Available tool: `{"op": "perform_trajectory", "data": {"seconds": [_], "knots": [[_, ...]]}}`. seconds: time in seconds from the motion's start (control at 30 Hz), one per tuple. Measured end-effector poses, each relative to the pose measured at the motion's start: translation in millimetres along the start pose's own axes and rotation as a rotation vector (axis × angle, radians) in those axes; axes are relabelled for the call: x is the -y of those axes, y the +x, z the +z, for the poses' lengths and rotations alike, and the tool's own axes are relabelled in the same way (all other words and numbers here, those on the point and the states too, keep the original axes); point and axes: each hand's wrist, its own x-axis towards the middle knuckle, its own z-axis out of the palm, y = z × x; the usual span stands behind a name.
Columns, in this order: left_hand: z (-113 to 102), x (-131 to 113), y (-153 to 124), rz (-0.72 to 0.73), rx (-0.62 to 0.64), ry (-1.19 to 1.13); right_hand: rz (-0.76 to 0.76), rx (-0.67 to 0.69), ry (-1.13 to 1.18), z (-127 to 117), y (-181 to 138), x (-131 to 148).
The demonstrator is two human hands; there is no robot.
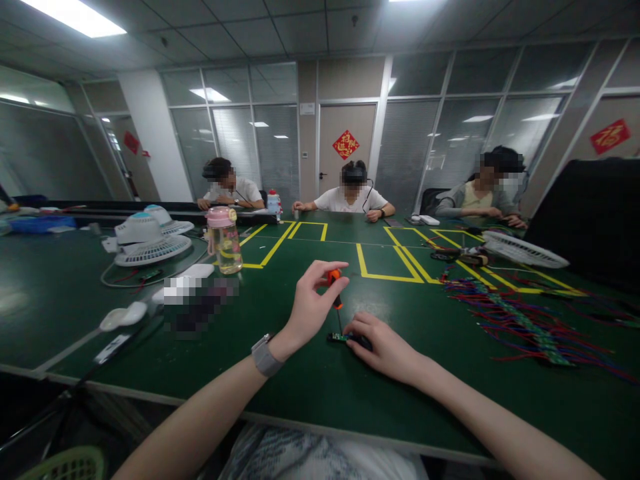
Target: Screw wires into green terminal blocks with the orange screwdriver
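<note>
My left hand [311, 308], with a grey watch on its wrist, is closed around the orange handle of a small screwdriver [336, 291] held upright. The screwdriver's tip points down onto a small green circuit board [338, 337] lying on the green table [320, 387]. My right hand [384, 347] lies on the table with its fingers pressed on a small dark part at the board's right end.
Left of my hands are white fan parts [150, 241], a pink-lidded bottle [223, 240], cables and a white gadget [123, 316]. A heap of coloured wires [515, 317] and a fan grille [523, 251] lie to the right. Three people sit at the far side.
</note>
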Motion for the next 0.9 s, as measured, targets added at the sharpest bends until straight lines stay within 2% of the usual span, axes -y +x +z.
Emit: {"op": "perform_trajectory", "data": {"seconds": [0.1, 0.3, 0.5, 0.7, 0.9], "knots": [[-2.4, -2.1, 1.5, 0.051, -0.021, 0.081, -0.004, -0.003, -0.002, 0.5, -0.3, -0.9], [-1.0, -6.2, 2.2, -0.067, 0.040, -0.122, 0.003, 0.000, -0.003, -0.1, -0.6, -0.5], [-1.1, -3.0, -0.5, 0.025, -0.033, 0.043, -0.001, 0.007, -0.006, -0.3, -0.3, -0.6], [-0.8, -6.4, 1.3, -0.055, 0.025, -0.131, -0.004, 0.005, -0.002, -0.9, -0.5, -0.3], [-1.7, -2.5, 1.5, 0.030, -0.045, 0.044, -0.004, 0.009, -0.007, -0.7, 0.0, -0.5]]}}
